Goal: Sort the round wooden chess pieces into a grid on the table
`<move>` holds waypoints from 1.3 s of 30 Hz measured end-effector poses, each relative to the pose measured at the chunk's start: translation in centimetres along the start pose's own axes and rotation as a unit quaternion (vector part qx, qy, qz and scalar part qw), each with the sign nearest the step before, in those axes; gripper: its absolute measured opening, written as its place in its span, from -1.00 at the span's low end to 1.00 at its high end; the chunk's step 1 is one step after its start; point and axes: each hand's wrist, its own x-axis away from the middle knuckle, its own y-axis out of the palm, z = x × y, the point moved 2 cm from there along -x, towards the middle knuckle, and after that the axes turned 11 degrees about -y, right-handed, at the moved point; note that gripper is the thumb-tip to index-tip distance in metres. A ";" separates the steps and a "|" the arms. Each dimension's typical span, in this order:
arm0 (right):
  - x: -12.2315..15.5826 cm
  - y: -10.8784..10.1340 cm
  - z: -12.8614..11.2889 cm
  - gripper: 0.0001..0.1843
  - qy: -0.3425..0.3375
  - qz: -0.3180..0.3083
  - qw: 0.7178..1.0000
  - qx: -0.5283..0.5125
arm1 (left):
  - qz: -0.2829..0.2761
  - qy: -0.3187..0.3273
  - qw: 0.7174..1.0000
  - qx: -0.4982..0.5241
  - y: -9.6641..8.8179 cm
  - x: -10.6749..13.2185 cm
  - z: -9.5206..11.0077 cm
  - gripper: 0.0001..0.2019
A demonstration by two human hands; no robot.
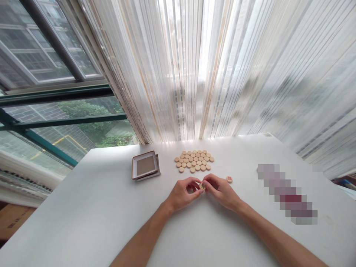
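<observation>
My left hand (pixel 184 193) and my right hand (pixel 219 191) meet over the white table (pixel 83 207), both pinching one round wooden game piece (pixel 202 186) with a dark mark on its face. A second piece with a red mark (pixel 229 179) lies just right of my right hand. Further back, several blank-side-up wooden pieces (pixel 194 161) lie packed in a flat cluster.
An open shallow box with its lid (pixel 145 166) sits left of the cluster. A blurred-out patch (pixel 287 194) covers part of the table at right. Striped sheer curtains (pixel 222 70) hang behind the table, and a window (pixel 50 92) is at the left.
</observation>
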 end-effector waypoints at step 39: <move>0.2 0.0 -0.6 -0.83 -0.090 -0.030 0.993 0.072 | 0.013 -0.038 0.998 0.041 -0.2 -0.1 -0.1 -0.72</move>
